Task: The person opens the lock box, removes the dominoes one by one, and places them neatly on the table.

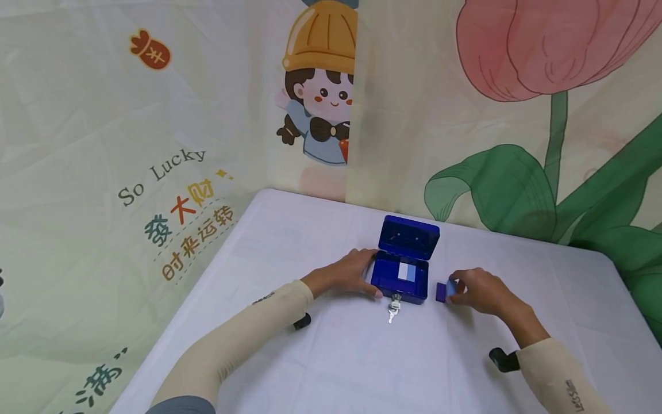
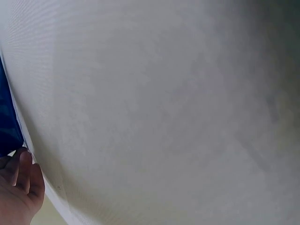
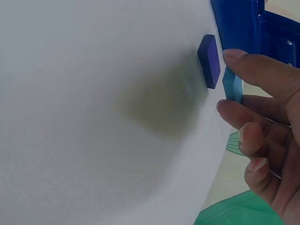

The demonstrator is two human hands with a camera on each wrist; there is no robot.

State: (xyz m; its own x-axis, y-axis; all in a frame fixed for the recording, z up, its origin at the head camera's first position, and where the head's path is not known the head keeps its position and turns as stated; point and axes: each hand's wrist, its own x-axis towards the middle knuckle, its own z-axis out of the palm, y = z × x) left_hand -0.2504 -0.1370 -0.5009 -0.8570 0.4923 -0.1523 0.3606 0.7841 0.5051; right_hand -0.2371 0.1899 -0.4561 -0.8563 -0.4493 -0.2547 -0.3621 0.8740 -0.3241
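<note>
A dark blue metal cash box (image 1: 380, 280) stands on the table with its lid (image 1: 410, 237) raised; its walls (image 3: 236, 23) also show in the right wrist view. Inside lie a white piece (image 1: 402, 271) and a light blue piece (image 1: 411, 272), side by side. Keys (image 1: 394, 310) hang from the lock at the front. My left hand (image 1: 349, 273) holds the box's left side, thumb at the near corner and fingers toward the hinge. Right of the box, my right hand (image 1: 481, 290) pinches a light blue block (image 3: 232, 85) between thumb and index finger. A flat purple block (image 3: 209, 62) is close beside that block.
A white cloth covers the table (image 1: 331, 368). Behind it hangs a printed backdrop (image 1: 398, 132) with a cartoon figure and a large tulip. Black wrist-camera mounts (image 1: 504, 360) stick out below both forearms.
</note>
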